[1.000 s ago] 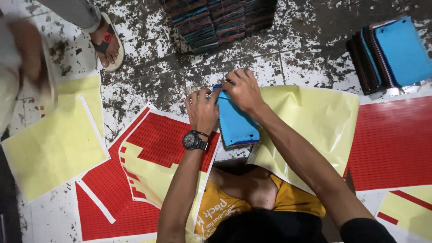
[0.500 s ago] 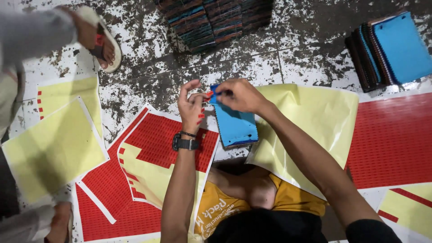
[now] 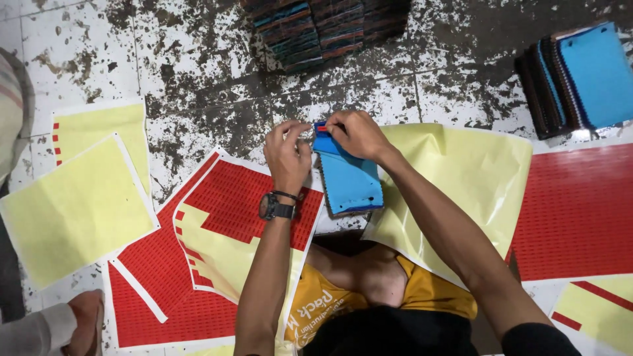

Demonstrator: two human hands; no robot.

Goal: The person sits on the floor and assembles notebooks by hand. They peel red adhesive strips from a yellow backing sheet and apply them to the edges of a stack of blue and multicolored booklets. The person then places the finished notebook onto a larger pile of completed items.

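The red sticker sheet (image 3: 231, 198) lies on the floor left of the blue swatch booklet (image 3: 349, 181). Your right hand (image 3: 359, 135) pinches the booklet's top edge; your left hand (image 3: 287, 155) pinches a small red sticker (image 3: 321, 128) there. The sticker looks light, floppy and tacky: grip its edge.

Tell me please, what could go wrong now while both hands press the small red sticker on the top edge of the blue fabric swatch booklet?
1. The small red sticker, pinched between the left hand and right hand, might go on crooked or crease.
2. The blue fabric swatch booklet lies partly on a loose pale yellow backing sheet and could slide.
3. The stained floor may dirty it.
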